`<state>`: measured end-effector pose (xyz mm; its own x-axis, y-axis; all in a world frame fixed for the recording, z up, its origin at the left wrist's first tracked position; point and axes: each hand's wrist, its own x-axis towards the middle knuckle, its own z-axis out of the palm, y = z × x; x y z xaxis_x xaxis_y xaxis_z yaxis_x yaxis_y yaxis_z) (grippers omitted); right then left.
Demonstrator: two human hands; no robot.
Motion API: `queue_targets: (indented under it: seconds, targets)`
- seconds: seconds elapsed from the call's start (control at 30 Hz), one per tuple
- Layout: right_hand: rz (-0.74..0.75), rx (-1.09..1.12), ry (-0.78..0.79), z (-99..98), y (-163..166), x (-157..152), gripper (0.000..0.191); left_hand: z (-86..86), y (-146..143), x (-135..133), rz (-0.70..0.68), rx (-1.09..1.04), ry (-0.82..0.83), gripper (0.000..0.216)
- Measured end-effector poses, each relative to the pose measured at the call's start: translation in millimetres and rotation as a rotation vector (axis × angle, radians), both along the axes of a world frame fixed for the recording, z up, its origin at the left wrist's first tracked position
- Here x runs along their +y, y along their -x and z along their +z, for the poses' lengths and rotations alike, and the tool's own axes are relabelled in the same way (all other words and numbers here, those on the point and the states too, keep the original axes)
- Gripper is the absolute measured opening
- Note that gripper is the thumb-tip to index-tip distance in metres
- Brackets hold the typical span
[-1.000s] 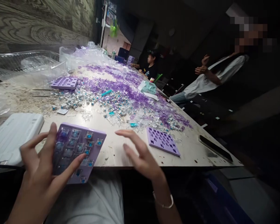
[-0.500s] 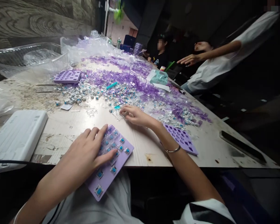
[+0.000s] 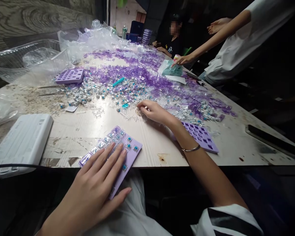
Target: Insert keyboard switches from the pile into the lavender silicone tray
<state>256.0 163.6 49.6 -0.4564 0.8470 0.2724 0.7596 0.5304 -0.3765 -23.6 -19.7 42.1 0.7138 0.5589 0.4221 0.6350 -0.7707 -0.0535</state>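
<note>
My left hand point(image 3: 98, 183) lies across a light purple keyboard plate point(image 3: 132, 160), fingers stretched over its top and thumb sticking out past its right edge. The plate juts over the table's front edge. It carries blue-stemmed key switches point(image 3: 129, 140), and clear keycaps point(image 3: 101, 144) cover its left side. My right hand point(image 3: 156, 112) is at the near edge of a heap of loose switches point(image 3: 137, 90), its fingers curled together. What is between those fingertips is too small to make out. Just left of it lies a teal plastic piece point(image 3: 125, 105).
A second purple plate point(image 3: 205, 139) lies beside my right forearm, a third point(image 3: 70, 76) at the far left. Purple clear keycaps point(image 3: 130, 73) spread behind the switches. A white keyboard point(image 3: 22, 137) sits left, a phone point(image 3: 272, 140) right. A co-worker's hand point(image 3: 183, 60) touches a teal packet point(image 3: 172, 69).
My left hand has shifted from gripping the plate's side to lying over its top. My right hand has moved slightly right, fingers drawn together. A co-worker's arm has lowered onto the teal packet.
</note>
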Motion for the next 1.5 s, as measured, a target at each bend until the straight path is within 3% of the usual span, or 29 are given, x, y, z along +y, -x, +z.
queue_targets:
  seconds: [0.3,0.63,0.8,1.03,1.27,1.5]
  targets:
    - [-0.008,-0.024,-0.100,-2.6,24,-11,0.025,-5.4,-8,24,-0.089,-0.085,0.007,0.055]
    - [0.075,0.017,-0.103,-16.1,46,-2,0.024,-13.9,-12,28,-0.211,-0.333,0.013,0.032]
    - [0.061,0.161,-0.099,-14.0,46,-3,0.012,-11.9,-14,27,-0.195,-0.351,0.032,0.031]
    - [-0.096,0.557,-0.137,-0.2,42,-11,0.021,-14.7,-12,26,-0.151,-0.379,0.055,0.041]
    - [-0.052,0.753,0.104,5.8,39,-19,0.025,-17.4,-13,23,-0.053,-0.345,0.077,0.046]
    - [0.060,0.763,0.486,6.8,42,-27,0.016,-7.8,-5,30,-0.104,-0.219,0.050,0.042]
